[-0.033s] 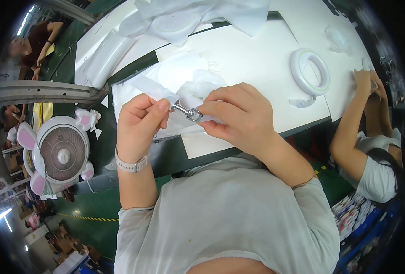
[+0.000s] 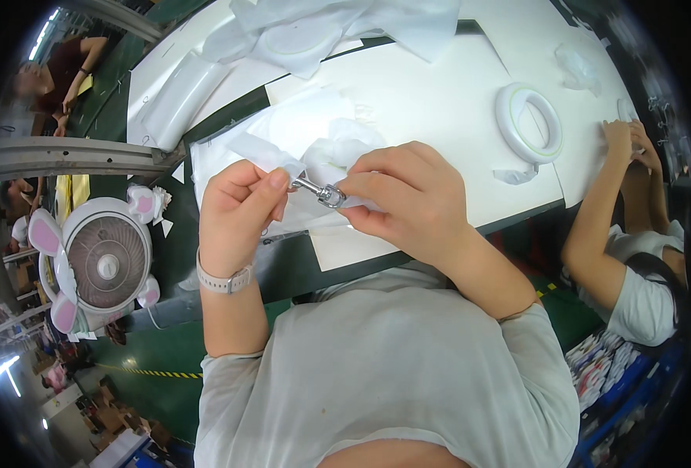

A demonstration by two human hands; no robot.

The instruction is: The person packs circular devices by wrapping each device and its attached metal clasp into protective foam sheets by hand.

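Observation:
Pinched between the thumb and fingers of my left hand (image 2: 244, 204) is one end of a small chrome metal fitting (image 2: 320, 192), short and rod-like with a wider, clasp-like end. My right hand (image 2: 415, 195) grips that wider end between thumb and forefinger. The fitting hangs level above the table, and its exact kind is too small to make out. Crumpled white translucent wrapping (image 2: 337, 144) lies just beyond my fingers. Under it spreads a flat clear plastic bag (image 2: 213, 168). A pale watch band (image 2: 224, 279) circles my left wrist.
A white ring-shaped part (image 2: 509, 117) lies at the right on white sheets (image 2: 431, 93). Wrapped white parts (image 2: 185, 97) stand at the back left. A pink-eared fan (image 2: 105, 269) is left of me. A co-worker's hands (image 2: 627, 140) work at the far right.
My hands and the fitting hold still. The co-worker's hands at the far right have shifted slightly.

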